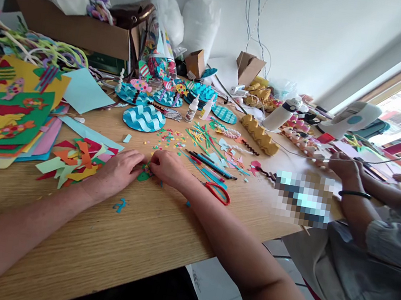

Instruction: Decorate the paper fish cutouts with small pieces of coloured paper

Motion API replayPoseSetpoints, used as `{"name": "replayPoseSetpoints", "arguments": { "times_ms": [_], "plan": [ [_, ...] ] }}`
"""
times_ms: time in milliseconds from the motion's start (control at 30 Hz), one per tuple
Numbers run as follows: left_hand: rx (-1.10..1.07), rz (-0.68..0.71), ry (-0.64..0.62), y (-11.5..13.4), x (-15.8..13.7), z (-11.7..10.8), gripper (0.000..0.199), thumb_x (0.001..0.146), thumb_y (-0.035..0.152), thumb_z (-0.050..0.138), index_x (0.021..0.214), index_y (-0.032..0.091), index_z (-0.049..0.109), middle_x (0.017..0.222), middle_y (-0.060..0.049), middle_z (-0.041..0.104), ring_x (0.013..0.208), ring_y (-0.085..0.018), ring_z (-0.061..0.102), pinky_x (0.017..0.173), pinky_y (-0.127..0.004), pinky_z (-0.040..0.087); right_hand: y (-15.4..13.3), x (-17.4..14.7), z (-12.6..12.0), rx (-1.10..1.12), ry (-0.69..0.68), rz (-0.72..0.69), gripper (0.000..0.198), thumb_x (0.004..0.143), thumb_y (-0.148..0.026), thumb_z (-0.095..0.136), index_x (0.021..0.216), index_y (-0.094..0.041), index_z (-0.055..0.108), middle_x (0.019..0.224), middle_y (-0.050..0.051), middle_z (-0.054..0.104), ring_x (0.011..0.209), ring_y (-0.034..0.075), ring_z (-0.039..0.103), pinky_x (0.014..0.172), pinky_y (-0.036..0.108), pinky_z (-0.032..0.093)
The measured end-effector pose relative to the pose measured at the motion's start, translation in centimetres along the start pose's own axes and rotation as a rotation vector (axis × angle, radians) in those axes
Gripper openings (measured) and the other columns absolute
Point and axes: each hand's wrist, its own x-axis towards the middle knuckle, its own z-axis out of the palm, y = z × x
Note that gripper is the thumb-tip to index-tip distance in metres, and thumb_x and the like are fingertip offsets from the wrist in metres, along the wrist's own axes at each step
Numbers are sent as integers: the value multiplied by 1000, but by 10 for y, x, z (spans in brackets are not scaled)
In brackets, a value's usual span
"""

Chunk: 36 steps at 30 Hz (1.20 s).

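My left hand (120,172) and my right hand (168,167) meet over the wooden table. Between their fingertips lies a small green paper cutout (145,175) with coloured specks, partly hidden by the fingers. Both hands are closed, fingers bent and pressed together at its edges. Just beyond them, tiny coloured paper bits (171,139) are scattered. Red-handled scissors (218,193) lie right of my right hand, below several dark pencils (210,165). A pile of paper scraps (77,160) sits left of my left hand. A blue paper scrap (119,205) lies nearer me.
Stacked coloured paper sheets (28,142) cover the left side. Glue bottles (192,108) and a wavy blue-and-white disc (144,118) stand farther back, before a cardboard box (70,28). At right, a white bottle (281,113) leans near yellow egg-carton strips (259,135); another person's hand (345,168) works there.
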Motion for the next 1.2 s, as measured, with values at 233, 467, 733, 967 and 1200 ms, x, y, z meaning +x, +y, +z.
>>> {"name": "replayPoseSetpoints", "arguments": {
  "times_ms": [233,467,733,967,1200],
  "plan": [
    [0,18,3,0,0,-1,12,78,22,39,77,19,50,81,-6,55,81,-21,53,72,-34,44,-2,-2,-2,-6,-13,13,21,75,-26,45,83,-20,64,85,4,67,72,14,57,56,22,34],
    [25,38,-2,-1,-1,0,13,80,20,38,80,17,51,83,-6,55,83,-22,53,74,-35,44,1,-1,1,-30,-5,6,21,75,-29,45,84,-21,61,88,3,66,73,14,57,55,22,33],
    [24,55,-4,-2,-1,1,14,81,19,39,82,16,53,85,-7,56,84,-21,53,76,-35,44,-1,-1,0,-25,4,33,20,74,-29,46,84,-21,60,86,2,67,72,13,57,52,22,31],
    [34,38,-23,-1,-1,0,17,82,19,38,83,16,54,86,-7,55,86,-21,53,77,-35,45,0,0,-1,60,-2,69,20,72,-27,47,83,-20,63,82,3,67,70,13,56,53,21,33],
    [44,45,-16,-2,-1,2,16,81,20,41,87,16,54,88,-7,57,88,-21,54,77,-34,45,-3,-5,-14,159,24,21,23,73,-18,44,82,-16,66,77,3,67,66,11,55,57,19,35]
  ]
}}
